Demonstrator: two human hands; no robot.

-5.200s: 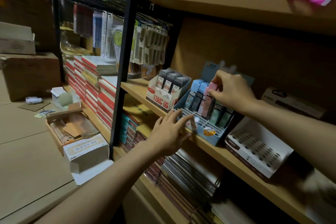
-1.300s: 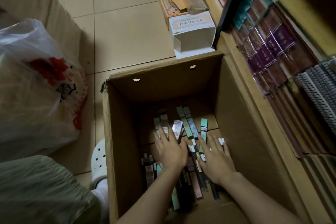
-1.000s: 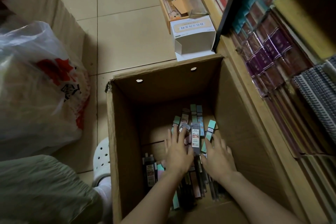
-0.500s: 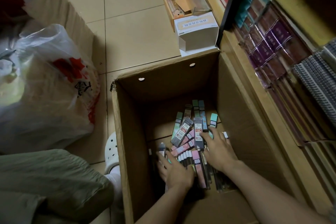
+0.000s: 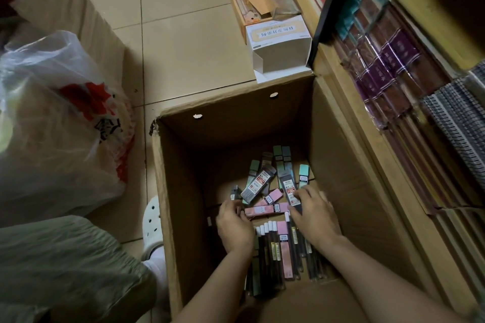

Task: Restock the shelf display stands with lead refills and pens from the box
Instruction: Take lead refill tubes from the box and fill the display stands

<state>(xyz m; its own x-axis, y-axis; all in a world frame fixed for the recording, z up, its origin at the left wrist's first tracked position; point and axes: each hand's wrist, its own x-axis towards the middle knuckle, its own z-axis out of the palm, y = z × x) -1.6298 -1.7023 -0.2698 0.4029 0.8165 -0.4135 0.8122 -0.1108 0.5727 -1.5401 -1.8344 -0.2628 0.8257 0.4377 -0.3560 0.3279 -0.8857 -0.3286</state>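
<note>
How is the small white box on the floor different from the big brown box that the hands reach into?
The white box is small, printed on top and lies on its side; the brown cardboard box is far larger, plain and open upward. The brown box holds lead refill cases; the white box's contents cannot be seen. Both stand beside the shelf.

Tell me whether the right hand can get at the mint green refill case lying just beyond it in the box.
Probably yes. The right hand is already deep in the cardboard box, and the mint green case lies uncovered just past its fingertips, with nothing lying over it.
</note>
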